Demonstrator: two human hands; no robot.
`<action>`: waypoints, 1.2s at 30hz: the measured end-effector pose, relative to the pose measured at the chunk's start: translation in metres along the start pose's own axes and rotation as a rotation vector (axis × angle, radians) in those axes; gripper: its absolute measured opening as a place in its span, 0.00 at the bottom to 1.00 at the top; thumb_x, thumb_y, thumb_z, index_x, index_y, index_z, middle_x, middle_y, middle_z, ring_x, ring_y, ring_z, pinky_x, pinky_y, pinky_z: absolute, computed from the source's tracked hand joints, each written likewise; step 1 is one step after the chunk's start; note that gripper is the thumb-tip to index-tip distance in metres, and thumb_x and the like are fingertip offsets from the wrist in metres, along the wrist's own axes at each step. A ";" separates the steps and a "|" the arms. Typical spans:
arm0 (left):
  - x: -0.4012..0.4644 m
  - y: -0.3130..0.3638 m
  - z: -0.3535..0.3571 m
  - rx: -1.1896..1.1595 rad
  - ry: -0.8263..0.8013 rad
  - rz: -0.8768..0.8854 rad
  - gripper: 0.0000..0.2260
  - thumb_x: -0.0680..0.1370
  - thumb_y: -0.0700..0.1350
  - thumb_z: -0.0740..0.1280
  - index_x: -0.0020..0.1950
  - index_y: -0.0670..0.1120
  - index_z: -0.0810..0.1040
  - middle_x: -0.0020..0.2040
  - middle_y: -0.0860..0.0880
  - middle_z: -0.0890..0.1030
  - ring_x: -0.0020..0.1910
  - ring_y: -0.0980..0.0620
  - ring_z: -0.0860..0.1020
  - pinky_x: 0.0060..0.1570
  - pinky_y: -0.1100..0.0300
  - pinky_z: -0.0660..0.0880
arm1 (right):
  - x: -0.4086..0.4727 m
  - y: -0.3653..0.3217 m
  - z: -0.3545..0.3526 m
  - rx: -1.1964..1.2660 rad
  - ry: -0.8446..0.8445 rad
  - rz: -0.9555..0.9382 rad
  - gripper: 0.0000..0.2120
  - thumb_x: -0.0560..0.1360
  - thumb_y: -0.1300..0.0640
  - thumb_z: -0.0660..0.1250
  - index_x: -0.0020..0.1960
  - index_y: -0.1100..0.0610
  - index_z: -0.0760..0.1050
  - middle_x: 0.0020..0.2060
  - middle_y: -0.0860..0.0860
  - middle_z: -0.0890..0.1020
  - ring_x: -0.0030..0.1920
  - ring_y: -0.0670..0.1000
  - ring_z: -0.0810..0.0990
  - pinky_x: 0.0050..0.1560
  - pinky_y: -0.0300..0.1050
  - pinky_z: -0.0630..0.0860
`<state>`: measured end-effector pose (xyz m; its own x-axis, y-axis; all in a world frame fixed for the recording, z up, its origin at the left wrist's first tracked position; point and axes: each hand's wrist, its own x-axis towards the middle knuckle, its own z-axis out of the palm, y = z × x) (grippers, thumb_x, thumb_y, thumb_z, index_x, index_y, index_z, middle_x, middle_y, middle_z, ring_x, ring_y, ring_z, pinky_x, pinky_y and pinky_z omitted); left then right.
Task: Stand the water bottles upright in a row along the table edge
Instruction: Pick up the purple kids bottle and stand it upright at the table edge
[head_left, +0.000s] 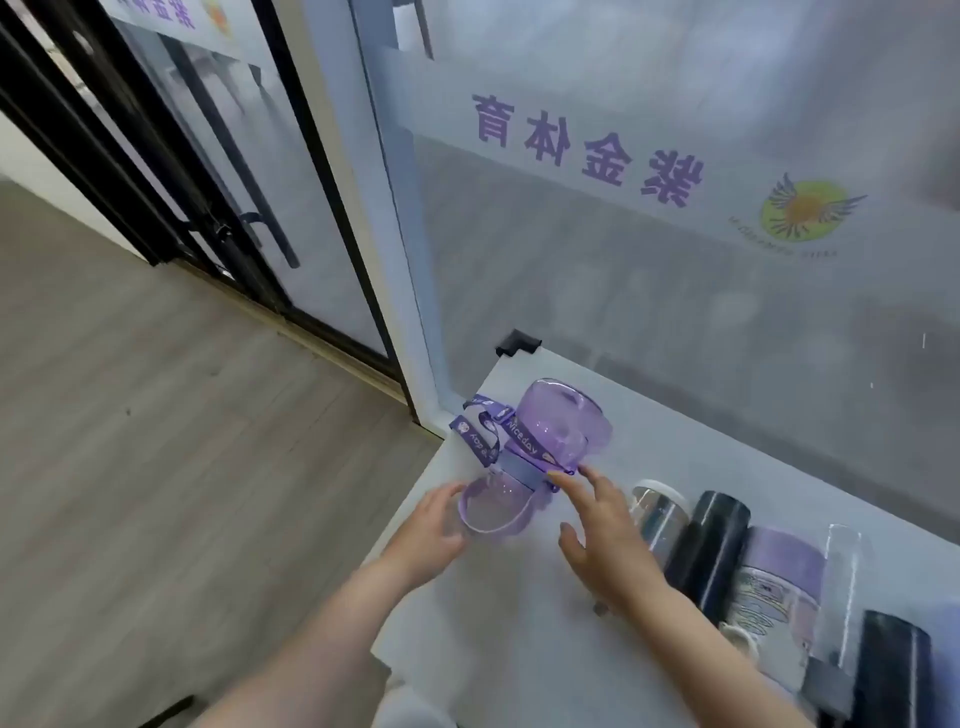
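Observation:
A see-through purple bottle (550, 431) with a purple printed strap (480, 434) lies on its side near the far left corner of the white table (519, 613). My left hand (434, 525) curls round its lower end at the table's left edge. My right hand (602, 530) hovers beside it with fingers spread, fingertips close to the strap. To the right stand a clear bottle with a white cap (657, 514), a black flask (711, 551), a purple-lidded printed bottle (779, 592), a tall clear bottle (841, 582) and another black flask (893, 670).
A frosted glass wall (675, 260) with purple lettering runs just behind the table. A black bracket (517, 342) sits at the table's far corner. Grey wood floor (156, 415) lies to the left, with black-framed glass doors (234, 182) beyond.

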<state>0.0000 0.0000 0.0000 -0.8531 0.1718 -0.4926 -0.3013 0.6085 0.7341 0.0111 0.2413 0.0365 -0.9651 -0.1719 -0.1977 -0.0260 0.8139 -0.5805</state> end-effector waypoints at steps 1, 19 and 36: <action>0.007 0.000 -0.003 0.028 0.003 0.030 0.29 0.72 0.38 0.64 0.72 0.52 0.64 0.69 0.55 0.65 0.69 0.56 0.65 0.63 0.70 0.61 | 0.005 -0.002 0.004 0.003 0.027 0.005 0.28 0.74 0.61 0.65 0.72 0.47 0.67 0.75 0.54 0.60 0.72 0.56 0.61 0.70 0.46 0.59; 0.082 -0.013 -0.072 0.113 -0.403 0.412 0.07 0.70 0.55 0.70 0.43 0.57 0.74 0.57 0.57 0.74 0.55 0.57 0.75 0.59 0.61 0.72 | 0.031 -0.049 0.056 0.088 0.431 0.274 0.13 0.70 0.60 0.74 0.53 0.52 0.77 0.54 0.50 0.77 0.52 0.48 0.76 0.52 0.41 0.74; 0.095 0.008 -0.087 -0.120 -0.327 0.414 0.31 0.64 0.62 0.75 0.62 0.66 0.64 0.59 0.56 0.76 0.59 0.57 0.76 0.59 0.60 0.72 | 0.049 -0.097 0.034 0.907 0.532 0.624 0.12 0.68 0.44 0.74 0.46 0.51 0.81 0.42 0.54 0.85 0.47 0.56 0.84 0.55 0.54 0.80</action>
<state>-0.1201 -0.0463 -0.0007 -0.7393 0.6225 -0.2566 -0.0312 0.3490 0.9366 -0.0249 0.1351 0.0566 -0.7384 0.5313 -0.4153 0.4657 -0.0438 -0.8839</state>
